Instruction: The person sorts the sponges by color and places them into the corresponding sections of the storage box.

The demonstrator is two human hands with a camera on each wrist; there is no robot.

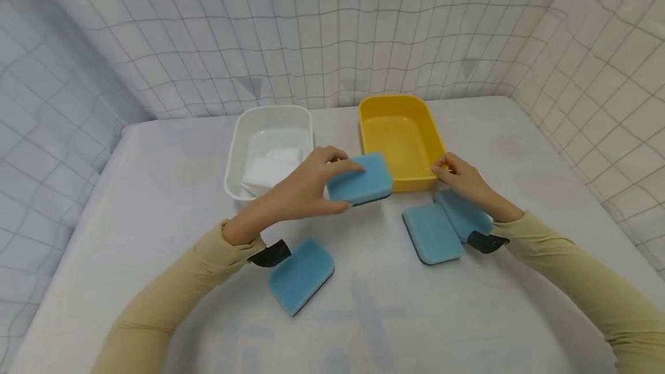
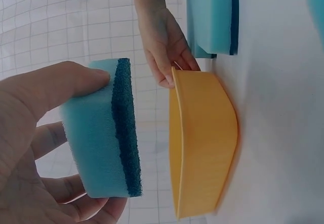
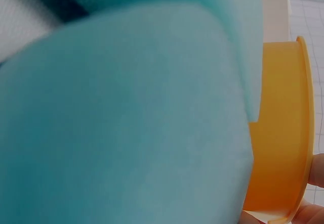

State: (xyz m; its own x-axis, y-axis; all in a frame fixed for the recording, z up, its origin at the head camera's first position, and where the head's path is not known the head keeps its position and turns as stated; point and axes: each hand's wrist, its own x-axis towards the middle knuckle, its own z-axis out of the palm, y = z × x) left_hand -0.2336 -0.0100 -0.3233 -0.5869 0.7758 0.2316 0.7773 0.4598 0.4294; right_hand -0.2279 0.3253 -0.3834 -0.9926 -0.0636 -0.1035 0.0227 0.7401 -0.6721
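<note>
My left hand (image 1: 306, 186) holds a blue sponge (image 1: 366, 180) with a dark scouring side, thumb on one edge and fingers on the other. It is raised close to the near left side of a yellow plastic tub (image 1: 400, 183). In the left wrist view, the sponge (image 2: 96, 138) shows its dark layer facing the tub (image 2: 207, 148). At the tub's near right corner, my right hand (image 1: 464, 180) pinches the rim. Below that hand, two more blue sponges lie side by side on the table, one nearer (image 1: 432, 234) and one partly under the wrist (image 1: 464, 218).
Left of the yellow tub stands a white tub (image 1: 234, 154) with white pieces (image 1: 272, 169) inside. Another blue sponge (image 1: 301, 276) lies on the white-covered table (image 1: 379, 299) near my left wrist. Grid-patterned curtains (image 1: 337, 33) hang behind the table and on both sides.
</note>
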